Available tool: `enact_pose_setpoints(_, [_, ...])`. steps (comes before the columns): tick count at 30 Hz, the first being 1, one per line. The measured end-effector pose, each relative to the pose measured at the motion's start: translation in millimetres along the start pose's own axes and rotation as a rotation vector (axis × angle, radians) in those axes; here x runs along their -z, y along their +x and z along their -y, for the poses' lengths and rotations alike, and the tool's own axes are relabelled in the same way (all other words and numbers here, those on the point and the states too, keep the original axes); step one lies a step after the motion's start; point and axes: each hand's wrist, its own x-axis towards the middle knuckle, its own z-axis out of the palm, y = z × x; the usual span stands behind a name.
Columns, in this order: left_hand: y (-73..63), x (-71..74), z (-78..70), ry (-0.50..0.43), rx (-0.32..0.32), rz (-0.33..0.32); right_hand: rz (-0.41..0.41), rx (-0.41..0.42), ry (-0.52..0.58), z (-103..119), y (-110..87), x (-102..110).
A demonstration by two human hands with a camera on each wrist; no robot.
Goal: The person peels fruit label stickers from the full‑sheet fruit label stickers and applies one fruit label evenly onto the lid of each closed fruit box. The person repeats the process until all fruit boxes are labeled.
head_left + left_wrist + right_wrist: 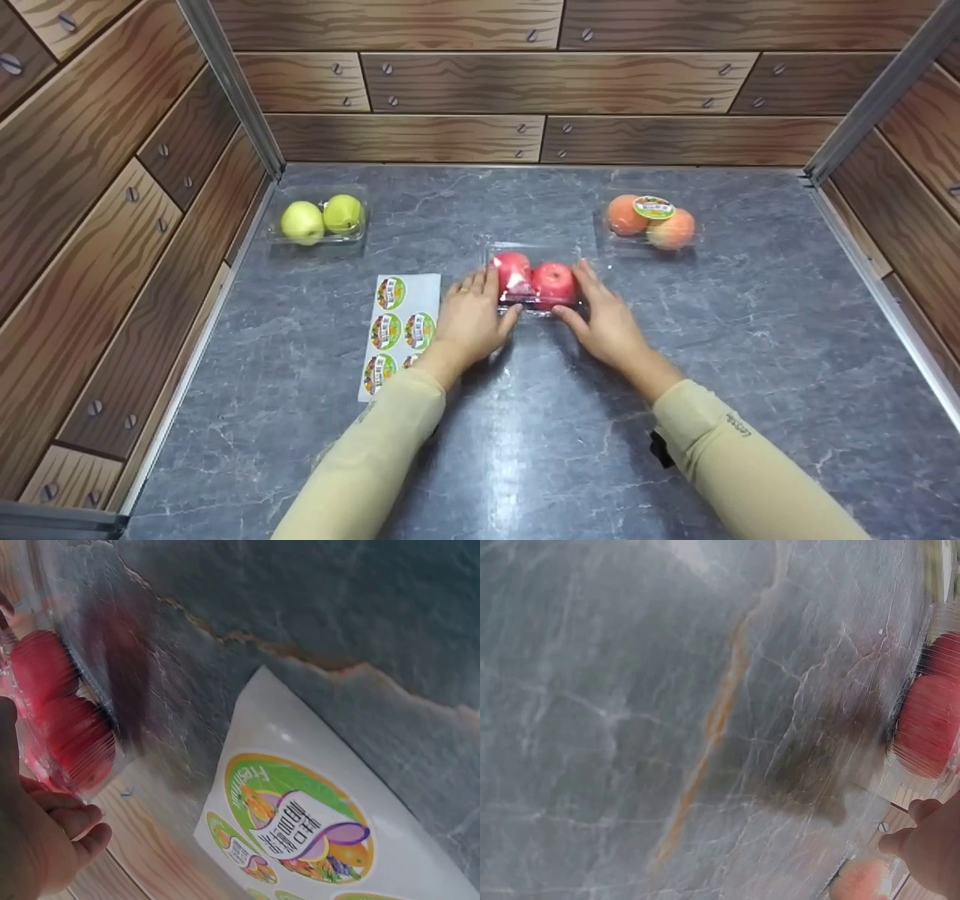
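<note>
A clear plastic box (536, 304) with two red apples (553, 283) stands on the grey marbled table between my hands. At its left end, my left hand (469, 315) grips it, thumb on the front edge and fingers along the side. My right hand (609, 322) holds the other end, its thumb at the front right corner. The red apples (71, 739) show through the plastic in the left wrist view, with curled fingertips beside the box. The right wrist view catches the box's end and the right fingers (911, 829) close by it.
Just left of my left hand lies a white sheet (420, 287) of round fruit stickers (385, 331), partly under the forearm. Green apples (303, 223) sit in a clear box at back left. At back right, orange-pink fruits (670, 229) are boxed, with a sticker (654, 208) on top. Wood-patterned walls (450, 82) enclose the table.
</note>
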Motion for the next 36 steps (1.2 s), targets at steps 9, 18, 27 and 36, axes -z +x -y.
enact_pose_setpoints(9, [-5.2,-0.2,-7.5,0.017,-0.005,0.002,0.012,-0.021,0.007,-2.8,-7.3,2.8])
enact_pose_setpoints(18, [-10.6,-2.4,-10.6,-0.002,-0.005,-0.014,0.005,-0.025,0.008,-4.9,-13.8,2.6])
enact_pose_setpoints(27, [-13.4,-4.5,-16.3,-0.014,-0.009,-0.025,-0.021,-0.003,0.015,-8.3,-19.8,3.9])
enact_pose_setpoints(36, [-15.9,-6.2,-17.9,-0.028,-0.015,-0.047,-0.029,0.006,0.019,-10.6,-23.0,3.1])
